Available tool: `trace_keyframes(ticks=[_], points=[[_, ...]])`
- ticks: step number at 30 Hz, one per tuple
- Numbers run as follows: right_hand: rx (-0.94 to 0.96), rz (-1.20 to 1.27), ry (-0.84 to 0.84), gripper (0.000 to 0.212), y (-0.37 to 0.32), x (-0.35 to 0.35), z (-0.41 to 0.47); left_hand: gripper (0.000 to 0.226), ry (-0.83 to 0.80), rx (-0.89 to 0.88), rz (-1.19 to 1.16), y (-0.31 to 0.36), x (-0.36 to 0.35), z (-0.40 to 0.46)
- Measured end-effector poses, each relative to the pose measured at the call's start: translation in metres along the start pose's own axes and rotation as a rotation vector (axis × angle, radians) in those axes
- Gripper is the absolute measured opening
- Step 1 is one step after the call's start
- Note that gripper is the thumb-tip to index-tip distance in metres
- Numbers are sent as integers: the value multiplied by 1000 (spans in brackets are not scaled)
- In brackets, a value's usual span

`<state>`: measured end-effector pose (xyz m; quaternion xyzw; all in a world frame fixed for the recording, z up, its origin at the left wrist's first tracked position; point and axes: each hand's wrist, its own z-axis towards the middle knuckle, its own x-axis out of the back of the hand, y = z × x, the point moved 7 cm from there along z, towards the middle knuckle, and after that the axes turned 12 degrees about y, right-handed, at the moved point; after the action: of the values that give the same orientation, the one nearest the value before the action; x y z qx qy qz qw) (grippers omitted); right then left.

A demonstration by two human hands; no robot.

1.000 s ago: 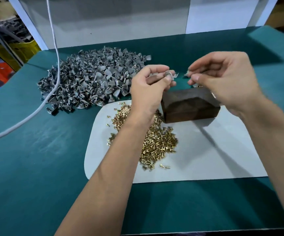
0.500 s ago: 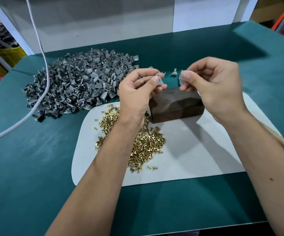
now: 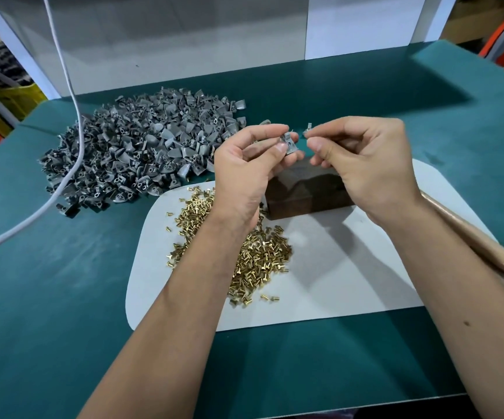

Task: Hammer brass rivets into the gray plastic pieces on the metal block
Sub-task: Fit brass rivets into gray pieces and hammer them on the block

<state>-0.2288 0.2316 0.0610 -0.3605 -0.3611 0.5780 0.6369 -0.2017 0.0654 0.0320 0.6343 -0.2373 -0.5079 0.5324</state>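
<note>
Above the metal block [image 3: 308,192]: left hand [image 3: 244,167] fingers pinch a gray plastic piece [image 3: 288,144], hole facing the camera; right hand [image 3: 365,164] fingers pinch something too small to identify. Brass rivets [image 3: 253,252] lie left of the block.

Bright overhead light, soft shadows on mat [image 3: 350,267]; sharp centre, wide-angle edge distortion.

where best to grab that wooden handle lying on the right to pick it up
Judging by its pose, wrap the right hand around the wooden handle mid-shaft, coming from above. It lies flat and slanted across the white mat edge, bare on top; its ends are hidden.
</note>
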Motion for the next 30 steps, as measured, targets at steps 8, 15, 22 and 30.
trace_keyframes(ticks=[8,15,22,30], points=[[137,-222,-34,22,-8,-1,-5,24,-29,-17,8,1,-3,-1],[233,-312,21,16,-20,0,-7,22,-49,-36,57,1,-3,0],[307,-347,74,19,-27,3,-9,20,-84,-54,130,0,-5,0],[295,-319,71,19,-26,2,-9,24,-111,-23,137,1,-5,0]])
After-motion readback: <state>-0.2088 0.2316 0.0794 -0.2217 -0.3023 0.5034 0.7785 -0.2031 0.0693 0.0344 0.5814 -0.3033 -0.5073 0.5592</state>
